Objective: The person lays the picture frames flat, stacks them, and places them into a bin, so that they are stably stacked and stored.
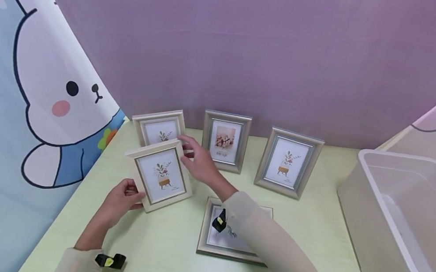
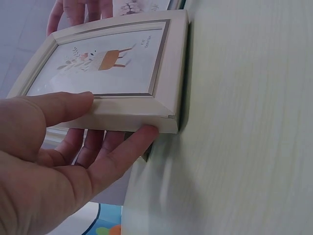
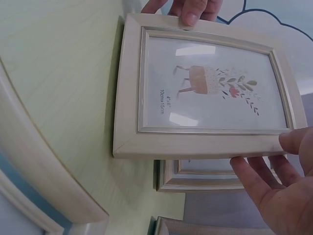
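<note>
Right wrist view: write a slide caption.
Left hand and right hand grip opposite sides of a cream picture frame.

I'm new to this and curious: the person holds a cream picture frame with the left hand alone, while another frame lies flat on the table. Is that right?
Not quite: the left hand is not alone. The right hand also holds the cream picture frame, as the right wrist view shows. Another frame does lie flat on the table.
</note>
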### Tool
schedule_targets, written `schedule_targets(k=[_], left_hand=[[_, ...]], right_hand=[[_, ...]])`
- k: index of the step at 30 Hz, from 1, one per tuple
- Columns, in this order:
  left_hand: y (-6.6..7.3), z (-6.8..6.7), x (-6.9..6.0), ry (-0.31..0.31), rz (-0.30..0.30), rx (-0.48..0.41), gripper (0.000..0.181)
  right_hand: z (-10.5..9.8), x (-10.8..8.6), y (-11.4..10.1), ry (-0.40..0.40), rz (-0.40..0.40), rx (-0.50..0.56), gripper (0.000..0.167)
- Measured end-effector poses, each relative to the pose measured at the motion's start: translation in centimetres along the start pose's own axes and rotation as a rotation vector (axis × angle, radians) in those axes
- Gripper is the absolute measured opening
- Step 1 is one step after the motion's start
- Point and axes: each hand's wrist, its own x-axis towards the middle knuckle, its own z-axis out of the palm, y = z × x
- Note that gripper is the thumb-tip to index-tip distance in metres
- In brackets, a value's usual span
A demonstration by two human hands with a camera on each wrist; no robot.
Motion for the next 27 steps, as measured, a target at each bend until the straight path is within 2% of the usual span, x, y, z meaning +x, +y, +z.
schedule_targets(k=[7, 13, 19, 27], left_hand=[[0.1, 0.0, 0.1, -0.002, -0.008, 0.012, 0.040], [0.3, -0.1, 0.1, 0.005, 0.009, 0.023, 0.038], [1.3, -0.6, 0.2, 0.021, 0.044, 0.052, 0.036], [2.4, -0.7, -0.3, 0.051, 0.065, 0.077, 0.039]], right_hand=[[0.3, 0.1, 0.1, 0.034, -0.005, -0.018, 0.063], [0.2, 0.2, -0.1, 0.049, -0.027, -0.038, 0.061], [-0.4, 0.4, -0.8, 0.074, -0.079, -0.034, 0.060], [-1.5, -0.1, -1.5, 0.078, -0.056, -0.010, 0.058]])
